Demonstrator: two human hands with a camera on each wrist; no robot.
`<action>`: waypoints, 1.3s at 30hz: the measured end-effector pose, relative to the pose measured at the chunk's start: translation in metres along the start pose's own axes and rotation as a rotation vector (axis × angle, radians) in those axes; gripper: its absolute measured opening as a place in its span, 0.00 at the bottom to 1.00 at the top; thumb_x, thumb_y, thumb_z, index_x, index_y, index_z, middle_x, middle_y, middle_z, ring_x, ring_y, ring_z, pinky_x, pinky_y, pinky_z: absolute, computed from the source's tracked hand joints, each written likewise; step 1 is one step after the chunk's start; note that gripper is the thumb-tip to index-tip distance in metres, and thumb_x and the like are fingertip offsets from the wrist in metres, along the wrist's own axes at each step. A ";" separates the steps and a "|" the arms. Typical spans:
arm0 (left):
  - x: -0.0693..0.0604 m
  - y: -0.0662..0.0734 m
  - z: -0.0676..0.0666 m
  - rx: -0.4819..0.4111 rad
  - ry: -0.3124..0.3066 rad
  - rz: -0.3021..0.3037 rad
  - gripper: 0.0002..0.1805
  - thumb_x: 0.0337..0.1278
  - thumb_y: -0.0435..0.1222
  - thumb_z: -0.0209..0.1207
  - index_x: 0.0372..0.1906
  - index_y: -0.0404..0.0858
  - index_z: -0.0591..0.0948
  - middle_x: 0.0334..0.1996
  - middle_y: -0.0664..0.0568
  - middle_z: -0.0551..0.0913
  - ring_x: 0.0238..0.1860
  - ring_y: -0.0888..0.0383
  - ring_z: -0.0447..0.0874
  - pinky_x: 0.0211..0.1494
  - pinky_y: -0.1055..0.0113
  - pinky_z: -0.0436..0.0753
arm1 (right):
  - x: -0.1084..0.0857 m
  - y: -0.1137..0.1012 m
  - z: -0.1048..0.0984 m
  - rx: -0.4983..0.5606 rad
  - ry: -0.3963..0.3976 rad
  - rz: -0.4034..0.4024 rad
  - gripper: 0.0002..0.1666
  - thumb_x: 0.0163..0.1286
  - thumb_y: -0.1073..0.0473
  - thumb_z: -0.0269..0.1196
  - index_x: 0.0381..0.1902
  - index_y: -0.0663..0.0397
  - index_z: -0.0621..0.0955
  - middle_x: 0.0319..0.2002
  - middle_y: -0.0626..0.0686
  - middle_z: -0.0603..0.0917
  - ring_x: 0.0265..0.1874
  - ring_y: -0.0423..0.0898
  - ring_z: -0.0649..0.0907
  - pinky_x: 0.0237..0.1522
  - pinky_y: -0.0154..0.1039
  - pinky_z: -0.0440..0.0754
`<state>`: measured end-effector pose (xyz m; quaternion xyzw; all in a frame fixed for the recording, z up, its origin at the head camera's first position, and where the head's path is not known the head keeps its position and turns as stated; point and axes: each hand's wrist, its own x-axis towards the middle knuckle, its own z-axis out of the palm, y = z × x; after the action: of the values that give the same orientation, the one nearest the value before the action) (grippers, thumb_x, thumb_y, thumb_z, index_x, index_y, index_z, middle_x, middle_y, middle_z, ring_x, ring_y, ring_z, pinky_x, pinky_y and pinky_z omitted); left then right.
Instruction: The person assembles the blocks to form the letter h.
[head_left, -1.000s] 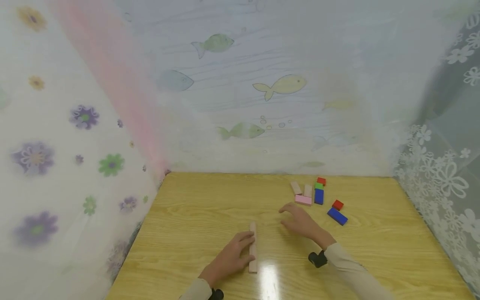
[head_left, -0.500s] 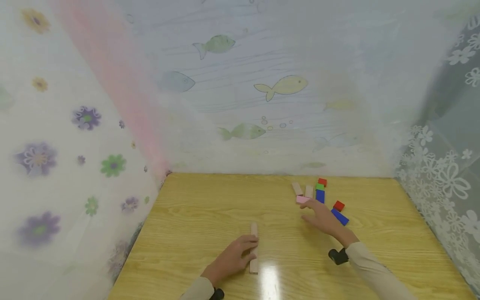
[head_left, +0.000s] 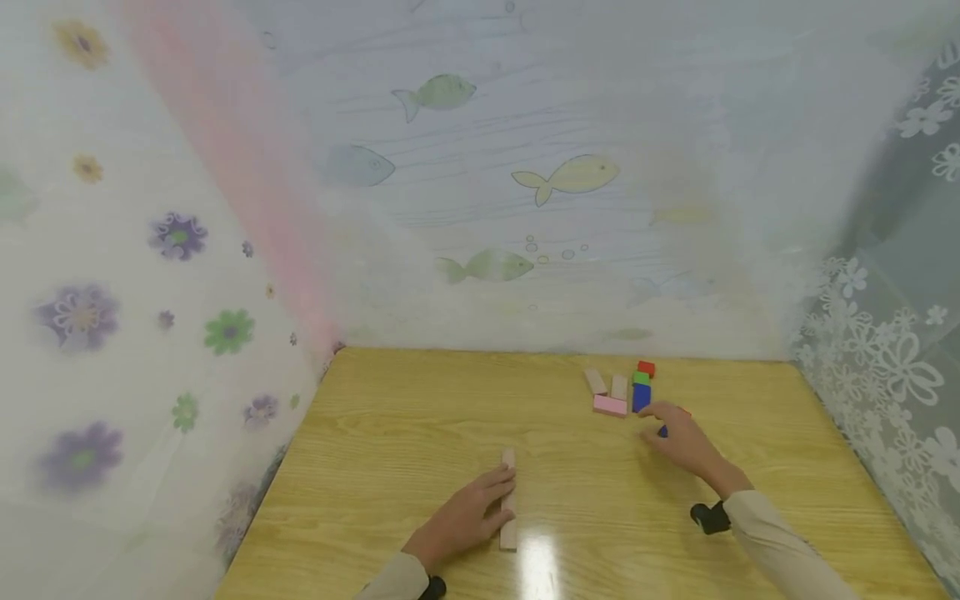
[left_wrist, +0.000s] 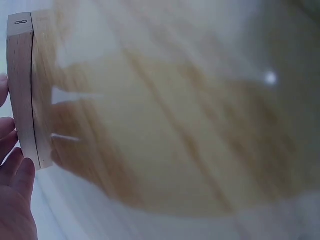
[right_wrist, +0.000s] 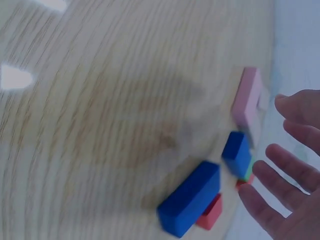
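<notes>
A long, plain wooden block [head_left: 508,537] lies lengthwise near the table's middle. My left hand [head_left: 461,518] touches its left side with fingers and thumb. In the left wrist view the block [left_wrist: 21,95] has a mark like an 8 on its end, and the fingertips meet its side. My right hand [head_left: 688,443] hovers above a blue block [right_wrist: 192,197] and a small red block [right_wrist: 211,214], mostly covering both in the head view. In the right wrist view the right hand [right_wrist: 295,185] has its fingers extended and apart, holding nothing.
Farther back lie a pink block [head_left: 610,406], two plain wooden blocks [head_left: 618,386], and a row of a blue block [head_left: 641,397], a green block [head_left: 641,378] and a red block [head_left: 647,368]. Patterned sheets [head_left: 480,208] stand behind and beside the wooden table [head_left: 390,417].
My right hand has moved to the right, passing in front of the pink block to above the blue and red blocks. My left hand stays at the long wooden block.
</notes>
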<state>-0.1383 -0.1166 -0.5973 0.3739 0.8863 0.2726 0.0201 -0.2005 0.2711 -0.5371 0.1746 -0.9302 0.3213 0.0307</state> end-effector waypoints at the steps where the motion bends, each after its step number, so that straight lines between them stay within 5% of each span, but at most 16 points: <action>1: 0.001 0.000 0.000 0.002 0.013 0.006 0.26 0.68 0.45 0.53 0.64 0.35 0.71 0.68 0.48 0.65 0.69 0.52 0.61 0.67 0.57 0.68 | -0.001 0.005 0.000 -0.014 0.008 0.003 0.17 0.64 0.65 0.62 0.49 0.68 0.78 0.50 0.66 0.77 0.51 0.66 0.75 0.50 0.62 0.76; 9: 0.003 -0.003 0.004 0.003 0.075 0.029 0.25 0.65 0.44 0.56 0.62 0.36 0.74 0.65 0.47 0.68 0.67 0.52 0.64 0.66 0.60 0.70 | -0.014 0.043 0.005 -0.053 0.089 -0.004 0.18 0.59 0.70 0.63 0.48 0.70 0.78 0.46 0.67 0.78 0.46 0.65 0.77 0.47 0.62 0.76; 20: 0.004 -0.004 0.005 -0.015 0.100 0.041 0.24 0.64 0.44 0.57 0.60 0.36 0.75 0.64 0.49 0.69 0.66 0.54 0.65 0.66 0.61 0.69 | -0.028 0.061 0.008 -0.101 0.045 0.099 0.22 0.58 0.69 0.62 0.52 0.72 0.74 0.47 0.71 0.75 0.46 0.67 0.76 0.45 0.65 0.76; 39: 0.003 -0.005 0.006 -0.064 0.108 0.026 0.24 0.63 0.42 0.58 0.60 0.35 0.75 0.64 0.47 0.70 0.66 0.52 0.66 0.67 0.60 0.68 | 0.023 0.037 0.009 -0.051 0.081 -0.014 0.17 0.58 0.71 0.62 0.47 0.71 0.78 0.44 0.68 0.77 0.42 0.63 0.78 0.43 0.59 0.78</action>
<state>-0.1421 -0.1147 -0.6046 0.3692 0.8720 0.3208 -0.0192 -0.2339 0.2859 -0.5617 0.1669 -0.9349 0.3040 0.0749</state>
